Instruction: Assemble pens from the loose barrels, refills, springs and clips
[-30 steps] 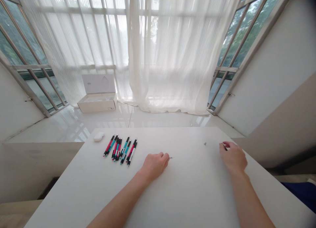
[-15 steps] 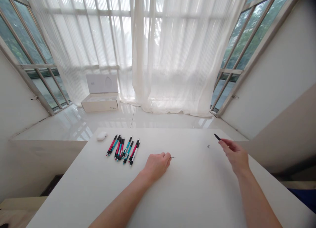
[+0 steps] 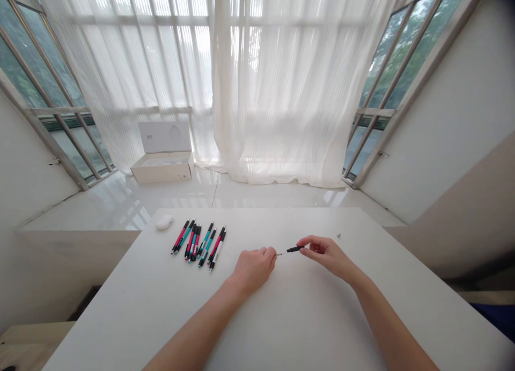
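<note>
My left hand (image 3: 256, 268) rests low over the white table, fingers closed around a slim pen part. Only its thin metallic end (image 3: 280, 254) sticks out to the right; the rest is hidden in my fingers. Between thumb and fingers, my right hand (image 3: 325, 254) pinches a short black pen barrel piece (image 3: 295, 249). The barrel's left end points at the thin end, with a small gap between them. Behind my right hand lies a tiny grey piece (image 3: 338, 236), perhaps cone-shaped. Several pens (image 3: 197, 241) in pink, teal, white and black lie left of my left hand.
A small white rounded case (image 3: 164, 222) lies at the table's back left corner. On the glossy ledge (image 3: 249, 193) behind the table stands an open white box (image 3: 161, 171). A sheer white curtain (image 3: 281, 103) hangs behind it.
My right hand has moved left and slightly down with the black barrel piece, bringing it close to the thin end at my left hand. The left hand has stayed nearly in place.
</note>
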### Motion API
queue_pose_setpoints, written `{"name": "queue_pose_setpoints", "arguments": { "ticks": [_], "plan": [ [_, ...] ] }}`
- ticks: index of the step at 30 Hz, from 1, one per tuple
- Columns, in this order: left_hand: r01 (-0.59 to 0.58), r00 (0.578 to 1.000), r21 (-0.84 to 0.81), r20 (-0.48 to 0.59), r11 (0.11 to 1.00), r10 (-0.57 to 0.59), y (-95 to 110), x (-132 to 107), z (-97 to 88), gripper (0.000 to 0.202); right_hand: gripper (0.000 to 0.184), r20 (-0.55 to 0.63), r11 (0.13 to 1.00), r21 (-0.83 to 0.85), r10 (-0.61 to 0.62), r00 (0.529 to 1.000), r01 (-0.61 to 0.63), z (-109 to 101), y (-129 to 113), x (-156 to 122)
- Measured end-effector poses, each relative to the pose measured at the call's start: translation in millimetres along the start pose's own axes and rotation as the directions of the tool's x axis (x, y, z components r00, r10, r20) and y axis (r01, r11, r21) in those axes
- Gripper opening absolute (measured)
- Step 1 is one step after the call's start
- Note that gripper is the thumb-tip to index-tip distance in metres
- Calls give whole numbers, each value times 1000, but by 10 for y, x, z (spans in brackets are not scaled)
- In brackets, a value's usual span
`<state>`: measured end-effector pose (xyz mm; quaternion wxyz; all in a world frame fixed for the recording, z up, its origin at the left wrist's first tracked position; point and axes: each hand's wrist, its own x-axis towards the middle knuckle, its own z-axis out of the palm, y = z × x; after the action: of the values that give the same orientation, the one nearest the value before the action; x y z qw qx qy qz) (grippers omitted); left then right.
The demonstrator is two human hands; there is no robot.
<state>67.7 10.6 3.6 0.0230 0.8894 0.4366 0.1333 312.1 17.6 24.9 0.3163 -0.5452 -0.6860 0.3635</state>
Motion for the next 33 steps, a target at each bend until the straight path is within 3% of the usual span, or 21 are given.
{"name": "queue_pose_setpoints", "arguments": {
  "ticks": [7,13,20,33],
  "plan": [
    [12,1000,0,-3,1000,-12,12,-13,-12,20,29,49,1000,4,-11,999,11,50,-65,-7],
    [6,1000,-50,-18,999,-7,5,-21,-15,23,26,19,1000,-8,-24,1000,24,185,-83,11],
    [-94,994,-184,-68,978,83,-51,-14,36,24,26,-31,997,-58,-57,998,55,311,-102,23],
    [-60,998,-149,10,987,62,-51,-8,14,15,29,17,996,-50,-69,997,70,317,-153,-13]
  ]
}}
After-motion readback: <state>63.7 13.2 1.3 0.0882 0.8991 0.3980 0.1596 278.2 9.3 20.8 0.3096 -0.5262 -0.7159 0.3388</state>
